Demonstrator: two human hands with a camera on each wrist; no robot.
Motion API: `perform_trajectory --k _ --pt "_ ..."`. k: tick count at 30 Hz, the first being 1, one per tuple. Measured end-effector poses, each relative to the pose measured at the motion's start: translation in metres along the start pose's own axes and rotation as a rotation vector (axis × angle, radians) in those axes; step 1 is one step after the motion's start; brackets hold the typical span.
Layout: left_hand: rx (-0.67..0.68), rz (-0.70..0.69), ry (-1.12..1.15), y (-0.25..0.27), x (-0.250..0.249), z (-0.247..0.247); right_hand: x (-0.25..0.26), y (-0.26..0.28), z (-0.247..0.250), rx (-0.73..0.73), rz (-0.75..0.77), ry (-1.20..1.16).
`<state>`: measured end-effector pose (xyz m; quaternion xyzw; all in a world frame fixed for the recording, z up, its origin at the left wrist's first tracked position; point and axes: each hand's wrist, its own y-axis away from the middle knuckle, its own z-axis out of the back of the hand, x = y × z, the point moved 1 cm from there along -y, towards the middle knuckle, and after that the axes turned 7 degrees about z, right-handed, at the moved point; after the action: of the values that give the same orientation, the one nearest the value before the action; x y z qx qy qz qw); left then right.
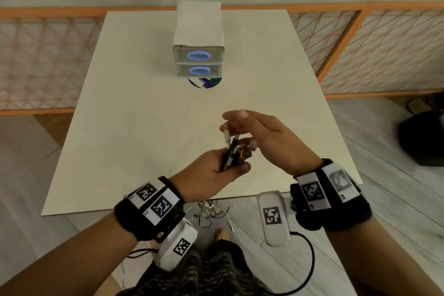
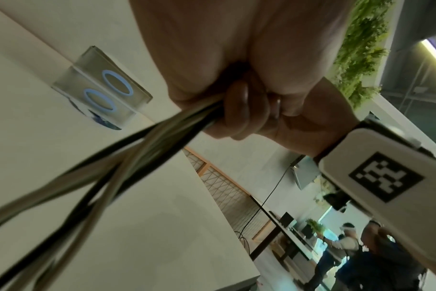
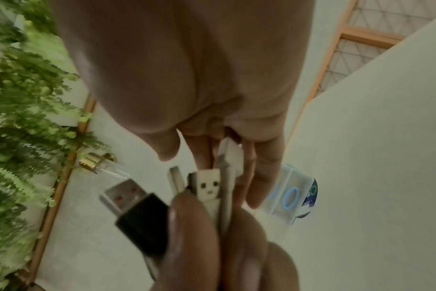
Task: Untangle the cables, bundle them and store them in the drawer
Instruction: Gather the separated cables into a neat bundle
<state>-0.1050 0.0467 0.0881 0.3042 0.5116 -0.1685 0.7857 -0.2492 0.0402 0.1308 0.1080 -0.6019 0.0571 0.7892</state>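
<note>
your left hand [image 1: 217,170] is sitting just below the middle of the head view, its fingers curling tight around a bundle of black and white cables [image 1: 229,154]. in the left wrist view the cable strands [image 2: 127,157] are running out of that fist toward the lower left of the frame, blurred. the plug ends are sticking up out of the top of your fist: in the right wrist view a black usb plug with a metal tip [image 3: 135,208] is showing at lower centre-left, and a white plug [image 3: 209,187] is standing just to its right. the loose tails of white and dark wire [image 1: 211,211] are hanging below the near edge of the pale rectangular table [image 1: 134,127].

your right hand [image 1: 266,137] is hovering right of centre, just beside the plugs, fingers straight and relaxed; a white connector is lying against them, but you cannot tell whether they are pinching it.

the small white two-drawer box with blue oval handles [image 1: 199,55] is standing in the upper centre, well apart from the cables, both drawers closed.
</note>
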Motion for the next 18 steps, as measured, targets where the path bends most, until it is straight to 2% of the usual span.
perform_trajectory --k 4,8,11,15,18 --pt "0.015 0.019 0.129 0.001 0.002 0.008 -0.001 -0.001 -0.003 -0.036 0.048 -0.032" --pt "0.091 0.023 0.15 0.002 0.004 0.013 -0.003 -0.005 -0.006 -0.061 0.001 -0.182" --pt "0.115 0.034 0.197 0.001 0.008 0.014 0.0 -0.004 -0.009 0.034 0.012 -0.196" --pt "0.136 0.039 0.328 0.001 0.013 0.018 0.001 0.003 -0.015 0.127 0.01 -0.15" --pt "0.125 0.075 0.537 0.002 0.018 0.023 -0.009 0.003 -0.017 0.052 -0.009 -0.242"
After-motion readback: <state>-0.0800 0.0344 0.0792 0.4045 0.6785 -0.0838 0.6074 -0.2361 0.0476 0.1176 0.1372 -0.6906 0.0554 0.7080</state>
